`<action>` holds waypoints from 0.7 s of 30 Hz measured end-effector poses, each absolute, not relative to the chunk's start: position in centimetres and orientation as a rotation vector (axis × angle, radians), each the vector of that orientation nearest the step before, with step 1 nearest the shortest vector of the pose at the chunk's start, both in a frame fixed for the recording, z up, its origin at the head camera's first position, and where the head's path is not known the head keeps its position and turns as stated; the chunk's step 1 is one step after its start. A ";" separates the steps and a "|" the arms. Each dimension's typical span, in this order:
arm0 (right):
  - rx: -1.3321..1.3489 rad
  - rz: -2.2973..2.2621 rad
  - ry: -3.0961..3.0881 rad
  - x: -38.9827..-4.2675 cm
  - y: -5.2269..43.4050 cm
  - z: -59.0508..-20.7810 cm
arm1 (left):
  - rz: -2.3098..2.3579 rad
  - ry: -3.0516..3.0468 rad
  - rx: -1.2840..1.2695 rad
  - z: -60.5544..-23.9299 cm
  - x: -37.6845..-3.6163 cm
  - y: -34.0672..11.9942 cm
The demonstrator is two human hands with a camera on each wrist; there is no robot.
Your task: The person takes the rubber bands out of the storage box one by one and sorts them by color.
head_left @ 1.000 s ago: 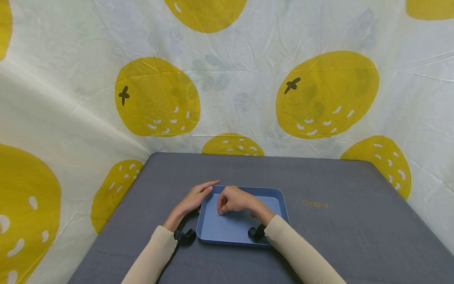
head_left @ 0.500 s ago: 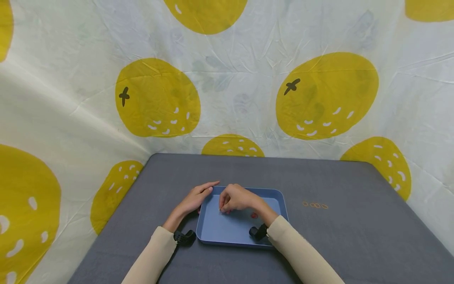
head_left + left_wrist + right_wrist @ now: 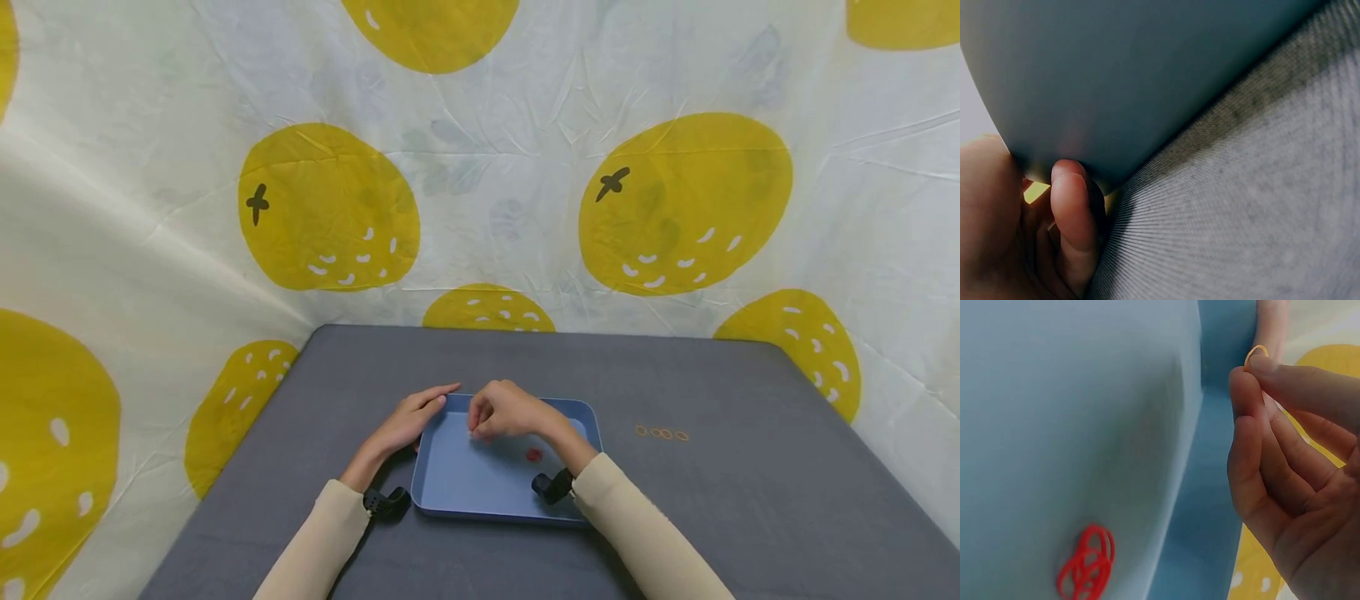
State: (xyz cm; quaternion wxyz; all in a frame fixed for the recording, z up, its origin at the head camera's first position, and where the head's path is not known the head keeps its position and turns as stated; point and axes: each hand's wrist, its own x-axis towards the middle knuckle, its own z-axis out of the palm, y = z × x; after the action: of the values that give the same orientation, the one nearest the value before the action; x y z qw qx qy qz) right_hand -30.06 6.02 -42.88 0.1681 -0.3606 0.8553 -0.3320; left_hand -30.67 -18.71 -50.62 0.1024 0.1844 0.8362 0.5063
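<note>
A shallow blue tray [image 3: 480, 492] lies before me on the table. My left hand [image 3: 411, 419] holds its far left corner; in the left wrist view a bent finger [image 3: 1072, 200] presses the outer wall. Over the tray's far half, my right hand [image 3: 506, 410] pinches a small orange rubber band [image 3: 1256, 350] between thumb and index finger, its loop showing above the fingertips. The other fingers curl beneath. Inside the tray, below the right hand, sits a little tangle of red rubber bands [image 3: 1088, 565], seen as a small red spot in the head view.
Right of the tray, several orange rubber bands [image 3: 662, 433] lie in a row on the grey table [image 3: 720, 500]. A cloth with yellow fruit prints [image 3: 487, 167] hangs behind the table and along its left side. Each wrist wears a black camera [image 3: 553, 486].
The right hand has risen slightly, away from the tray floor and a little to the right, its fingers still pinched. The red rubber bands show more fully now. The left hand stays at the corner.
</note>
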 end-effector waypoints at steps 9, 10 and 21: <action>-1.012 -0.981 2.470 -30.2 8.5 -41.8 | 1.496 2.474 0.517 -50.5 -30.6 -18.6; -1.010 -0.988 2.475 -30.2 8.9 -41.6 | 1.496 2.473 0.518 -50.5 -30.6 -18.5; -0.912 -1.118 2.516 -30.1 15.0 -40.6 | 1.484 2.484 0.548 -50.6 -30.6 -18.6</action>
State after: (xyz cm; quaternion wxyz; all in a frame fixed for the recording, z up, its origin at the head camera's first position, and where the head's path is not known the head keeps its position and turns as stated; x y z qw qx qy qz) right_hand -30.11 14.96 -40.59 0.1202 -0.3123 0.8612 -0.3826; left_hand -30.56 -18.63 -50.59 0.0981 0.1852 0.8394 0.5014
